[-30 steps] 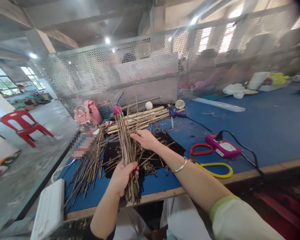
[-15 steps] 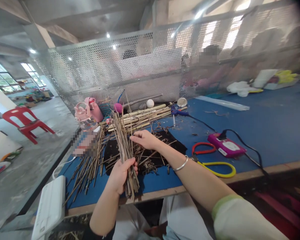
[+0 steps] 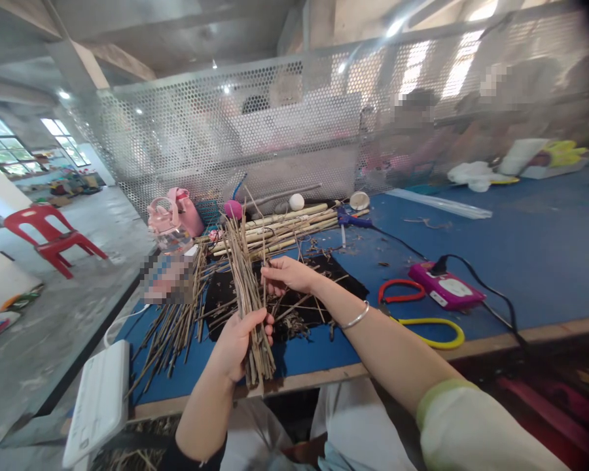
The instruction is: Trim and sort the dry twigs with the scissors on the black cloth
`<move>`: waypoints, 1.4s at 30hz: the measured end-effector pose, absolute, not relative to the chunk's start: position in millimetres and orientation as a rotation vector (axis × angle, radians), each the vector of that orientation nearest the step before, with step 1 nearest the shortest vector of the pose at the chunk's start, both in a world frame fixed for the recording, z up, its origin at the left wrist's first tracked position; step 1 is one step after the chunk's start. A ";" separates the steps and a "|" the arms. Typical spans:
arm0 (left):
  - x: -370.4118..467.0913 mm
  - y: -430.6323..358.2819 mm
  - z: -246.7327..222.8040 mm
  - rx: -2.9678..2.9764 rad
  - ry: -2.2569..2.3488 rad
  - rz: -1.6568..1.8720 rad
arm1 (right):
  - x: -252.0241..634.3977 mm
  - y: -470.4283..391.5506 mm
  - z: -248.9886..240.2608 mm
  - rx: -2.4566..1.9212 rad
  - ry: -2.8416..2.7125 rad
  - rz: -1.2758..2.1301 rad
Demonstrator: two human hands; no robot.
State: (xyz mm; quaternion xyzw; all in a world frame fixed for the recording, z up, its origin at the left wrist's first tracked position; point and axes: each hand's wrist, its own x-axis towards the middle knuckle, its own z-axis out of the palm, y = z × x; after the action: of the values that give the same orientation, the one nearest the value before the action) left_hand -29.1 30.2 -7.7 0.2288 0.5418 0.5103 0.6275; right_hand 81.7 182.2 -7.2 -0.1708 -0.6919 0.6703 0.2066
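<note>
Over the near edge of the counter (image 3: 334,358), a stick bundle (image 3: 245,282) is gripped by the left hand (image 3: 235,339); one stick (image 3: 264,245) is pinched by the right hand (image 3: 289,274) (best kept parallel).

Workshop interior, as you face it: a perforated metal partition (image 3: 201,137) spans the rear of your blue-topped table (image 3: 535,242), w/ blurred shapes behind it. To your L, a red plastic chair (image 3: 46,239) stands on a grey, smooth-looking floor (image 3: 118,222); beyond it, multi-pane windows (image 3: 7,147) admit daylight nr. cluttered shelving (image 3: 53,163). Overhead, you have a grey beamed ceiling (image 3: 216,26) w/ small bright lamps (image 3: 64,95). Upper R, bright slatted openings (image 3: 415,69) show thru the partition; far R bkgd. dark, indistinct.
</note>
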 end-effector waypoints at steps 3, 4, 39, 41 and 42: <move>-29.6 27.4 -8.3 0.555 1.252 1.171 | 89.6 188.3 -4.6 -0.458 -2.038 1.883; -30.0 26.7 -8.5 0.558 1.254 1.179 | 93.3 191.1 -3.4 -0.475 -2.080 1.872; -15.3 25.7 -12.5 0.918 1.468 1.182 | 87.9 178.5 9.9 -0.640 -2.092 1.070; -15.3 26.3 -13.2 0.929 1.480 1.158 | 88.8 180.1 10.0 -0.644 -2.077 1.075; -15.2 26.7 -14.0 0.939 1.487 1.150 | 89.0 180.5 9.9 -0.648 -2.064 1.081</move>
State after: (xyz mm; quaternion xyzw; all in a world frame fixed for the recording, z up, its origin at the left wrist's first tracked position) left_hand -15.2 26.7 -14.0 0.3879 0.6140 0.4751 0.4969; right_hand 89.0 180.5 9.9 -0.2506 -0.7983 0.4181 0.3538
